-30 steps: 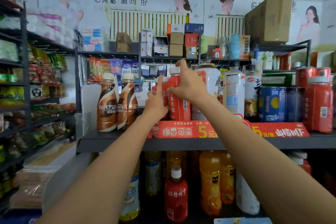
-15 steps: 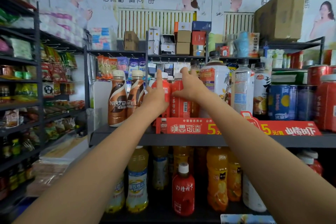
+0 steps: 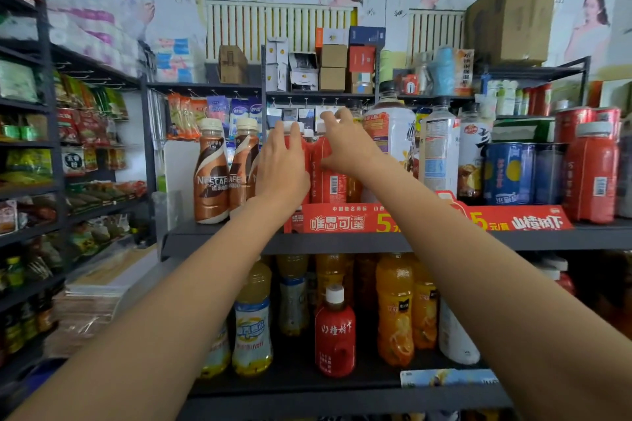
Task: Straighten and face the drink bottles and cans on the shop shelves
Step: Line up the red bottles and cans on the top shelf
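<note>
On the upper shelf (image 3: 222, 238) stand red bottles with white caps inside a red cardboard display tray (image 3: 345, 222). My left hand (image 3: 282, 164) lies flat against the left red bottle (image 3: 297, 138), fingers spread. My right hand (image 3: 343, 143) grips the red bottle beside it (image 3: 330, 181) near the shoulder; its barcode faces me. Two brown Nescafe bottles (image 3: 211, 178) stand left of my hands. To the right are a large white bottle (image 3: 393, 133), other tall bottles (image 3: 439, 150), blue cans (image 3: 506, 174) and another red bottle (image 3: 593, 174).
The lower shelf holds yellow and orange juice bottles (image 3: 395, 311), a milk-drink bottle (image 3: 253, 328) and a small red bottle (image 3: 335, 331). Snack racks (image 3: 30, 161) fill the left wall. Boxes (image 3: 333, 65) and a large carton (image 3: 513, 17) sit on top.
My left hand has opened from one raised finger to a flat palm on the left red bottle. My right hand slid down from the cap to the neighbouring bottle's shoulder. The camera moved closer.
</note>
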Demonstrator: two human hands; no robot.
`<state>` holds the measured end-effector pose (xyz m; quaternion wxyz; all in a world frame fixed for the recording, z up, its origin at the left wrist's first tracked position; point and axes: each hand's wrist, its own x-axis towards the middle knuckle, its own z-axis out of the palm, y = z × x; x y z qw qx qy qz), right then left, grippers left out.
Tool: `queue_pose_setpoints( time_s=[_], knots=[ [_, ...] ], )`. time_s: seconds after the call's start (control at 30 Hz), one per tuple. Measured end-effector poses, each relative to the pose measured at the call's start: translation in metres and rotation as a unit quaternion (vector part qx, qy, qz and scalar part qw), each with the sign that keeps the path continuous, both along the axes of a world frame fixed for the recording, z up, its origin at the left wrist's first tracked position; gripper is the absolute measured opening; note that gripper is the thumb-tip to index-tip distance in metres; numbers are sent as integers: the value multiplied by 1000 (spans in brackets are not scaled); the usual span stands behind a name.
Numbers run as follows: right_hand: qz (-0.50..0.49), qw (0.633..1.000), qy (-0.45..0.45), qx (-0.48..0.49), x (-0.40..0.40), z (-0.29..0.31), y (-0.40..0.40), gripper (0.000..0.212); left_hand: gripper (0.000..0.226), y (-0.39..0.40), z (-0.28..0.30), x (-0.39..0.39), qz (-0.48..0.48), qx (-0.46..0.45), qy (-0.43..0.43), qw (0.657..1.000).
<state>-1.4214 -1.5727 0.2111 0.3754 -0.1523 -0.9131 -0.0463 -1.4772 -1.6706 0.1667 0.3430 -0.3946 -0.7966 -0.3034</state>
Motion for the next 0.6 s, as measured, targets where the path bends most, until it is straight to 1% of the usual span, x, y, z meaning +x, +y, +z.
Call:
queue_pose_setpoints(
  time_s=[0.03, 0.1, 0.13, 0.17, 0.2, 0.23, 0.27, 0.3, 0.33, 0.43, 0.5, 0.53, 0.6],
  knots=[
    [8, 998, 58, 17, 7, 0, 1, 59, 69, -1, 0, 3, -9, 19, 12, 1000],
    [-21, 983, 176, 56, 24, 4, 8, 48, 62, -2, 3, 10, -28, 52, 43, 997],
    [-49, 974, 217, 52, 32, 7, 15, 47, 58, 0, 4, 12, -38, 62, 57, 996],
    [-76, 967, 241, 21, 38, 10, 24, 50, 56, 2, 5, 16, -50, 66, 66, 994],
    [-90, 963, 249, -44, 44, 12, 33, 58, 55, 6, 5, 19, -62, 68, 68, 994],
    [-82, 958, 242, -132, 48, 12, 42, 69, 55, 10, 5, 22, -72, 67, 66, 993],
    [-51, 947, 230, -220, 49, 12, 50, 79, 55, 14, 4, 25, -80, 64, 65, 993],
    [-16, 933, 215, -288, 49, 10, 59, 86, 56, 17, 3, 28, -89, 59, 63, 992],
    [4, 922, 196, -334, 49, 6, 64, 91, 57, 21, 0, 30, -97, 52, 62, 992],
    [24, 907, 155, -390, 52, -1, 74, 100, 60, 28, -6, 34, -113, 32, 64, 991],
    [53, 895, 158, -414, 53, -4, 73, 94, 60, 29, -9, 35, -119, 37, 58, 991],
    [54, 890, 167, -420, 51, -5, 73, 96, 60, 30, -10, 35, -121, 41, 55, 990],
    [11, 896, 174, -409, 45, -7, 73, 111, 58, 31, -11, 33, -131, 52, 36, 989]
  ],
)
